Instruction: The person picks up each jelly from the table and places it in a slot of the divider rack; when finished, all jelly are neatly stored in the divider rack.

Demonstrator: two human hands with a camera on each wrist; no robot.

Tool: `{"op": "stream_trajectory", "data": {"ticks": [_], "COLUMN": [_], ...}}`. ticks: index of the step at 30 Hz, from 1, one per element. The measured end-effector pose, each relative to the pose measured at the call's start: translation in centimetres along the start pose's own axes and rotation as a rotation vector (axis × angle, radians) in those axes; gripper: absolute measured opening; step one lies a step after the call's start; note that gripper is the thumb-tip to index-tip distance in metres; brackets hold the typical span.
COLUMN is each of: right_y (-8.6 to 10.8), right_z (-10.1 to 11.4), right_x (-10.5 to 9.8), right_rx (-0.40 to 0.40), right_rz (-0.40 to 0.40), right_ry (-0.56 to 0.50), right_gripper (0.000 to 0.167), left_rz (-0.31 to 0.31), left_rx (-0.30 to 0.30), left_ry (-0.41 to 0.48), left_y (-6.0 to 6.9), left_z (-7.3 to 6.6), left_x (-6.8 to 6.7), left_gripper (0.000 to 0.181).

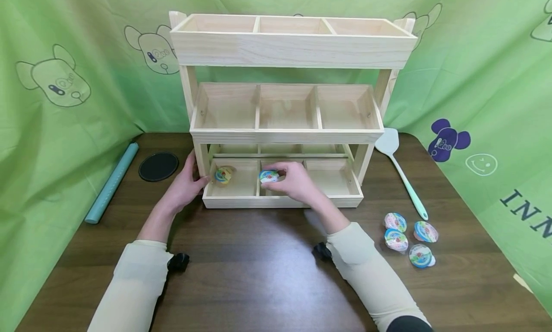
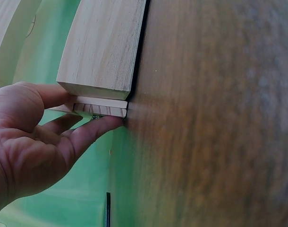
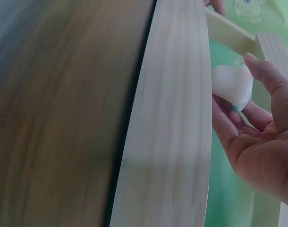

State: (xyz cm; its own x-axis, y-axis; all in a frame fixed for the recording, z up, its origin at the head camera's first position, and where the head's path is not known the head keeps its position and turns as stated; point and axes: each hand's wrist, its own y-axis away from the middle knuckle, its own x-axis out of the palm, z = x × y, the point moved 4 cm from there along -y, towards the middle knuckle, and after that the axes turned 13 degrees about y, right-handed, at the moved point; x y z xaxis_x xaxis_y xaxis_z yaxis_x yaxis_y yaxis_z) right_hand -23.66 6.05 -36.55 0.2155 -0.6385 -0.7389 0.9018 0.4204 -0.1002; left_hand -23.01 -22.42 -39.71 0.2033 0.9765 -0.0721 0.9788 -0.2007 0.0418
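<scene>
A three-tier wooden shelf (image 1: pixel 276 137) stands on the table, each tier split into three compartments. At its lower left, my left hand (image 1: pixel 185 186) grips the side post; the left wrist view has that hand (image 2: pixel 38 137) with thumb and fingers about the post's end (image 2: pixel 100 108). My right hand (image 1: pixel 297 182) pinches a small lidded cup (image 1: pixel 269 176) at the bottom tier's middle compartment, near the left divider. In the right wrist view, a white cup (image 3: pixel 232 85) is between the thumb and fingers of my right hand (image 3: pixel 262 142). Another cup, yellowish (image 1: pixel 224 175), sits in the bottom left compartment.
Several lidded cups (image 1: pixel 396 240) lie on the table (image 1: pixel 258 265) at the right. A spatula (image 1: pixel 405 174) lies right of the shelf. On the left are a black disc (image 1: pixel 158 166) and a blue-green rolled tube (image 1: pixel 113 182). Green cloth (image 1: pixel 108 92) hangs behind.
</scene>
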Motion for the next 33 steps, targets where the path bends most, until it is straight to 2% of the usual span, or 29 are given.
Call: {"op": "stream_trajectory", "data": {"ticks": [9, 18, 25, 33], "right_y": [-1.4, -2.5, -3.0, -3.7], "right_z": [1.9, 2.9, 3.5, 3.8], "right_x": [2.4, 3.7, 4.4, 5.3], "right_rx": [-0.047, -0.021, -0.063, -0.074], "right_rz": [0.028, 0.023, 0.038, 0.059], "right_ry": [-0.021, -0.068, 0.021, 0.107], "right_gripper": [0.048, 0.046, 0.048, 0.051], "left_rz": [-0.001, -0.017, -0.02, -0.017], "left_rx": [0.0, -0.006, -0.007, 0.007], "left_ry": [-0.025, -0.039, -0.034, -0.034], "left_y": [0.0, -0.1, 0.0, -0.2], "left_z": [0.0, -0.1, -0.1, 0.1], "left_x": [-0.1, -0.1, 0.0, -0.1], "left_gripper": [0.089, 0.087, 0.087, 0.088]}}
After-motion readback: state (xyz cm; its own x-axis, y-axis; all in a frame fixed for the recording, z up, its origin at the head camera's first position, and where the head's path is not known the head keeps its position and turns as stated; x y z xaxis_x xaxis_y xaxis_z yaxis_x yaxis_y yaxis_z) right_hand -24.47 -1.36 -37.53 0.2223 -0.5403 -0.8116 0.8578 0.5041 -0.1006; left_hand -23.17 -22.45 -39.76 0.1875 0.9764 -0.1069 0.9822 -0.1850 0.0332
